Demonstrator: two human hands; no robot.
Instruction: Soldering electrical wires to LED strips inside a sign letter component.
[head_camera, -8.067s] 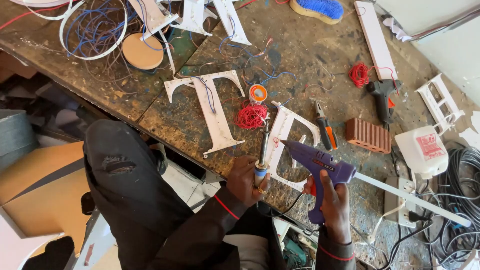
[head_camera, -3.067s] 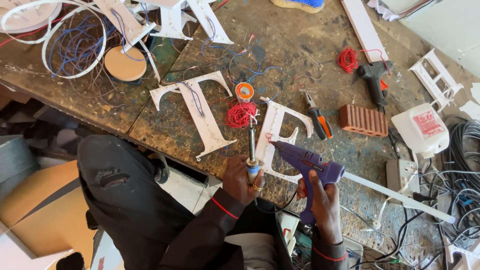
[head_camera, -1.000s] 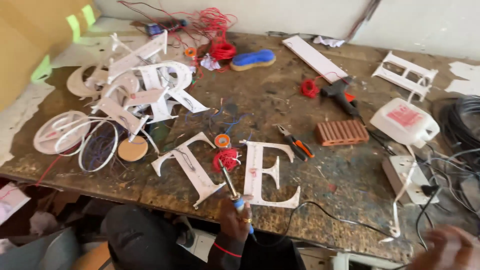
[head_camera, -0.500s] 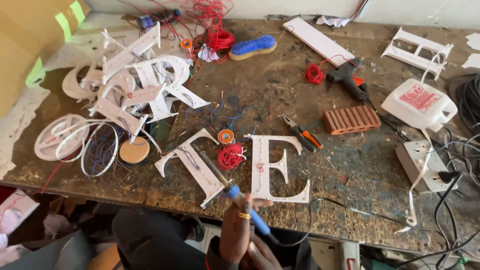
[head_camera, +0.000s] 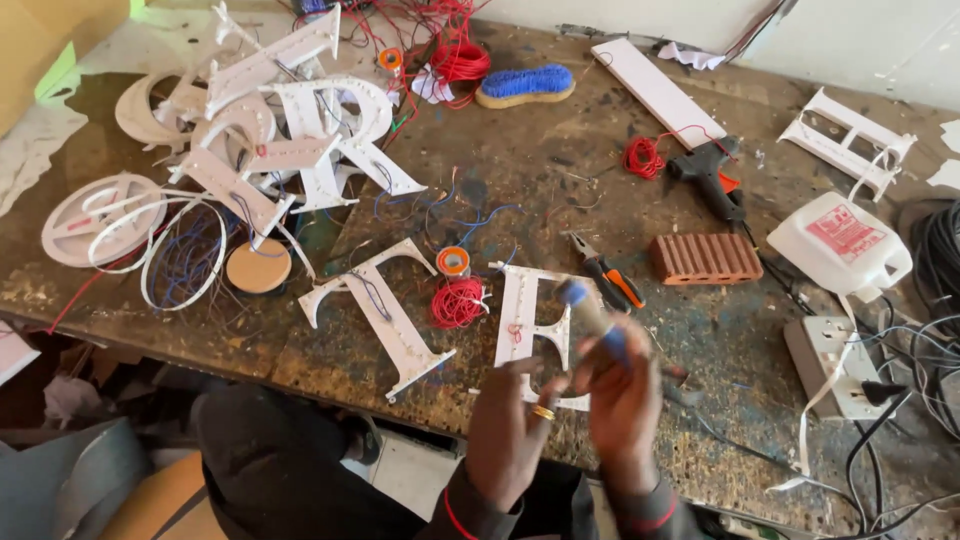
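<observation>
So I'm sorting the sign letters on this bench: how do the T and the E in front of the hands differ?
The T letter lies tilted, its stem slanting towards the bench edge; the E letter lies nearly square to it. The T is fully in view, while the left hand and the right hand, which grips a blue-handled tool, cover the E's lower part. Thin wires cross the T; the E has a small red bit. Both are white, flat and dotted with small holes.

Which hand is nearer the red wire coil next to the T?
Left. The left hand is just below and right of the red wire coil. The right hand is farther right, holding a blue-tipped tool over the E letter.
</observation>
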